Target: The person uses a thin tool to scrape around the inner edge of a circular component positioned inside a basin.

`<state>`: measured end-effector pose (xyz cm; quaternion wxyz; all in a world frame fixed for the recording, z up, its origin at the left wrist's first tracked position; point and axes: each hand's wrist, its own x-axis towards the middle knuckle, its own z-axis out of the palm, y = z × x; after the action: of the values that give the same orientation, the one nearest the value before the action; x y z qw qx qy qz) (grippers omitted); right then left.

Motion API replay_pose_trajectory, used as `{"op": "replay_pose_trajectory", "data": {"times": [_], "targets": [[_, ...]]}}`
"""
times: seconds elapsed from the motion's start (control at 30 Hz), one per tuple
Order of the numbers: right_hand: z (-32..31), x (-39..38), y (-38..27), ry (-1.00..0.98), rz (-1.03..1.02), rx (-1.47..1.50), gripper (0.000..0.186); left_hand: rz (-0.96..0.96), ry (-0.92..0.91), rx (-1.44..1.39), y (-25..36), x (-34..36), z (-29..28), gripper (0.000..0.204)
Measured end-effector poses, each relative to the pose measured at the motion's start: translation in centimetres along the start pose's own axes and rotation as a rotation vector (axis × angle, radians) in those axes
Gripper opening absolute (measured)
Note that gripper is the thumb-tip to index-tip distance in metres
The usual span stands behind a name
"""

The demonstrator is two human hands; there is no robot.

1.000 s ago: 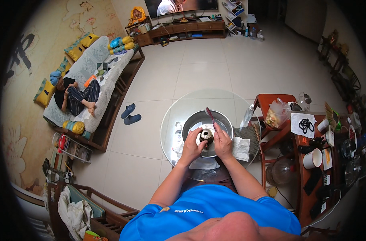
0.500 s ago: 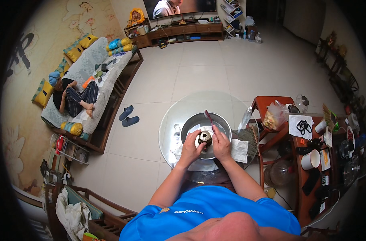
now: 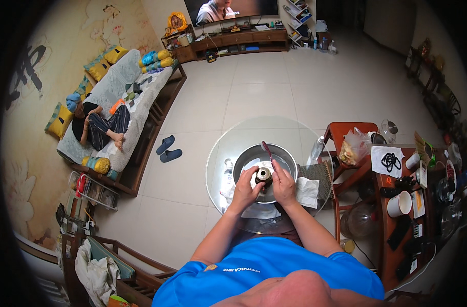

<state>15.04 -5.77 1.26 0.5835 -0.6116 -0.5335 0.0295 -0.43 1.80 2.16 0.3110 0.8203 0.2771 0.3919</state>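
A: What's in the hands?

B: Small round metal part (image 3: 264, 176), brownish w/ a dark hole on top, prob. a cap or fitting, too small to say. Left hand (image 3: 245, 188) cups it from the left, fingers curled on its side. Right hand (image 3: 283, 184) grips the other side, thumb near the rim.

A: Why both hands?

B: Looks like one steadies while the other works it; can't tell which.

A: And where's it held?

B: Right over the steel basin (image 3: 264, 172), which sits mid the round glass table (image 3: 218, 153). My guess: anything that drips or drops lands in the basin.

A: The purple thing?

B: Purple-handled tool (image 3: 267, 151), leaning on the basin's far rim, within reach. White cloth (image 3: 308, 192) lies just beside the right hand, touching the basin edge, on a woven mat (image 3: 320, 174).
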Motion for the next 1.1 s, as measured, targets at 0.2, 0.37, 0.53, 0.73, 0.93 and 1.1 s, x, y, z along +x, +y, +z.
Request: {"op": "replay_pose_trajectory", "data": {"times": [0.2,0.37,0.53,0.73,0.93,1.1], "targets": [[0.13,0.10,0.15,0.044,-0.057,-0.022,0.044,-0.005,-0.008,0.007,0.52,0.23,-0.01,0.059],[-0.14,-0.17,0.01,-0.011,-0.009,-0.010,0.042,-0.009,-0.010,0.001,0.16,0.10,0.08,0.058],[0.15,-0.11,-0.28,0.053,-0.063,-0.004,0.044,0.009,0.002,0.029,0.22,0.00,-0.13,0.058],[0.13,0.05,-0.12,0.057,-0.069,-0.013,0.044,0.004,0.000,0.018,-0.01,-0.01,0.02,0.057],[-0.05,0.02,-0.02,0.034,-0.030,-0.004,0.044,-0.003,-0.004,-0.001,-0.09,-0.02,0.25,0.059],[-0.19,0.01,-0.04,0.023,-0.040,-0.059,0.041,0.036,0.010,0.026,0.21,-0.05,0.24,0.061]]}}
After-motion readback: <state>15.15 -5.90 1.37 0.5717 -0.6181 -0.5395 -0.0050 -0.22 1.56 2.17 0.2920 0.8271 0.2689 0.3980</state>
